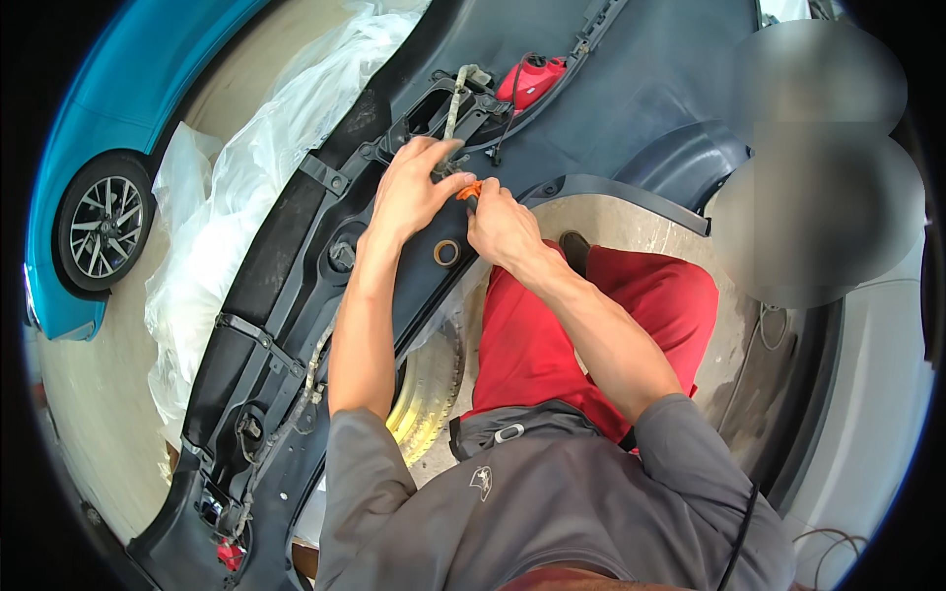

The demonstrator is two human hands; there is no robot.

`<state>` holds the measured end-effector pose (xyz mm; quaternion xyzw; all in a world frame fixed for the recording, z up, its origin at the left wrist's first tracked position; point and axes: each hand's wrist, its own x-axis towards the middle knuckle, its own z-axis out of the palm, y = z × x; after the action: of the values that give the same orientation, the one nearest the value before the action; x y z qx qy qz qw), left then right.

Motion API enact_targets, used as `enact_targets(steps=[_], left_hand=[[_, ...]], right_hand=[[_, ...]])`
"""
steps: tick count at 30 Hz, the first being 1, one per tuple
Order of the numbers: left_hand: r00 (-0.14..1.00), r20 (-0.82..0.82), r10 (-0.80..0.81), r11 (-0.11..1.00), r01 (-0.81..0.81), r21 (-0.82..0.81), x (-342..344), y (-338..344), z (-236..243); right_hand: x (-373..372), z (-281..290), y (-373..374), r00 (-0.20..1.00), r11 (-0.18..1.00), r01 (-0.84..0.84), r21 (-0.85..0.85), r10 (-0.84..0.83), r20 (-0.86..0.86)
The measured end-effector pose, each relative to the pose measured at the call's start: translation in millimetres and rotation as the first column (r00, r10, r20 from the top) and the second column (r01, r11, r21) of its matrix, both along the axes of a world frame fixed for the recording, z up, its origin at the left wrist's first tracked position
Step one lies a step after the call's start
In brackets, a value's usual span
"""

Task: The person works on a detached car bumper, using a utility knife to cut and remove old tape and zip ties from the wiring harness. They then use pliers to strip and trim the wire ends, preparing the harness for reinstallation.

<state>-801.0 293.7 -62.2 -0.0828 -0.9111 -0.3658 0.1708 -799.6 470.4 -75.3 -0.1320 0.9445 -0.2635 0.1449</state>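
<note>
One dark bumper (pixel 636 110): broad, probably semi-stiff, beneath both forearms
Right hand (pixel 505 230): curled around an orange-and-black tool (pixel 471 191) over the bumper; likely light, rigid, best held by its grip
Left hand (pixel 407 194): fingers narrowed beside wiring (pixel 453 106); exact pinch unclear
Wiring: probably soft; hold the wrapped bundle

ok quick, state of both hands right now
Left hand: fingers bent near the cable, grip cannot be told.
Right hand: closed, holding an orange tool.

Blue car (pixel 120 113) at far left near crumpled clear plastic (pixel 225 231)
</note>
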Motion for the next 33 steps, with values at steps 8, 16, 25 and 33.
enact_targets(steps=[8,16,25,33], left_hand=[[0.955,0.291,0.064,0.997,-0.074,0.023,-34.2,2.0,5.8],[0.909,0.406,0.091,0.941,-0.212,0.265,-39.8,-2.6,-0.1],[0.973,0.215,0.089,0.966,-0.137,0.218,-35.5,1.6,-9.3],[0.919,0.310,0.242,0.878,-0.343,0.332,-40.1,5.4,-29.8]], right_hand=[[-12.8,-10.0,10.7,0.998,0.992,-0.057,-0.113,0.055,-0.020],[-13.9,3.1,13.5,0.990,0.976,-0.025,-0.215,0.055,0.133],[-19.1,-5.2,17.3,0.996,0.982,-0.056,-0.182,0.067,0.056],[-10.7,-13.0,10.5,0.978,0.915,0.082,-0.395,0.004,0.211]])
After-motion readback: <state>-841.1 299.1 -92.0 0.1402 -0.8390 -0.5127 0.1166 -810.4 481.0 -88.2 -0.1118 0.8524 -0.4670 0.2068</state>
